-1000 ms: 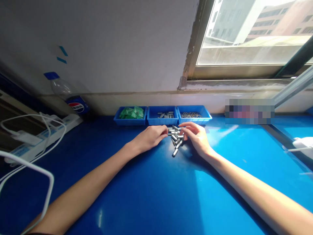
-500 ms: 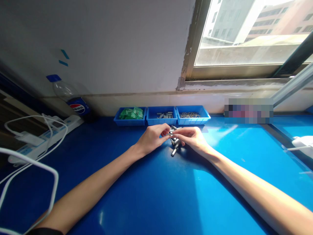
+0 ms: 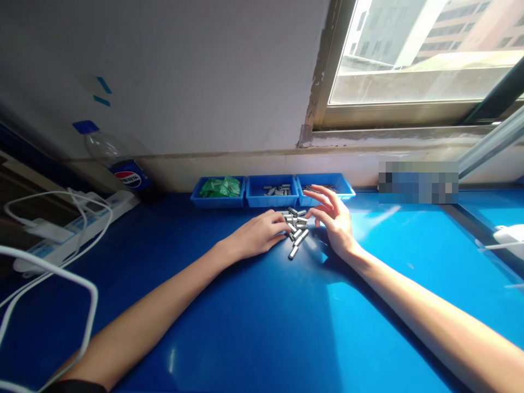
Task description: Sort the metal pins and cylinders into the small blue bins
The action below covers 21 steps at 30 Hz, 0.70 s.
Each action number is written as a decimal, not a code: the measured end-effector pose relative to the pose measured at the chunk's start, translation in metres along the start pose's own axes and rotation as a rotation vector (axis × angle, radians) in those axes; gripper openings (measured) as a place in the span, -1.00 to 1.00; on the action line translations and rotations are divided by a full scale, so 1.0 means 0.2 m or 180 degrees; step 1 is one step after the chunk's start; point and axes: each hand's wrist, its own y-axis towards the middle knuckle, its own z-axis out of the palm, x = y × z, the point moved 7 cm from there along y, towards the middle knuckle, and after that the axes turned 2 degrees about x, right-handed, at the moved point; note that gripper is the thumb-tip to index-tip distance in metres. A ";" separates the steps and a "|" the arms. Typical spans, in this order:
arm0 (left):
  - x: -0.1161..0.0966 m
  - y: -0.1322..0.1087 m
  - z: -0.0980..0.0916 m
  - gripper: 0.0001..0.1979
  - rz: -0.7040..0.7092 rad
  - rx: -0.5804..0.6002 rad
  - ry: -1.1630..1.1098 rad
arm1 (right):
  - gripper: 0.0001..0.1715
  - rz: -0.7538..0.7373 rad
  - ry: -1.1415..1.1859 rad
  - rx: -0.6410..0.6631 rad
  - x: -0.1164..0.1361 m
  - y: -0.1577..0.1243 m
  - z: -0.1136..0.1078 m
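My left hand (image 3: 261,232) lies palm down at the left side of a loose pile of small silvery metal cylinders (image 3: 297,236) on the blue table. Its fingers are curled together, with the fingertips at the pile; whatever is between them is hidden. To the right of the pile, my right hand (image 3: 334,221) is raised with its fingers spread apart and nothing visible in them. Its fingertips reach in front of the right blue bin (image 3: 327,201), which holds thin metal pins. More metal cylinders lie in the middle blue bin (image 3: 271,201).
Green plastic packets (image 3: 221,187) fill the left blue bin (image 3: 216,203). A cola bottle (image 3: 129,173) stands by the wall, behind a white power strip (image 3: 45,248) with cables. At the right are a blurred-out object (image 3: 417,183) and a white device (image 3: 510,236).
My hands, earlier pinching together over the pile, have moved apart. The right hand has opened and lifted towards the right bin; the left has turned palm down at the pile.
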 end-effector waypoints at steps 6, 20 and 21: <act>0.04 0.00 0.01 -0.86 -0.0153 0.0108 0.0306 | -0.43 0.0134 0.0132 0.0079 -0.01 0.01 0.01; 0.05 -0.03 -0.17 -0.90 -0.0509 -0.1530 -0.0811 | -0.55 0.0510 -0.0332 0.0756 -0.03 -0.03 0.11; 0.05 -0.03 -0.17 -0.90 -0.0478 -0.1548 -0.0803 | -0.53 0.0511 -0.0383 0.0763 -0.02 -0.03 0.11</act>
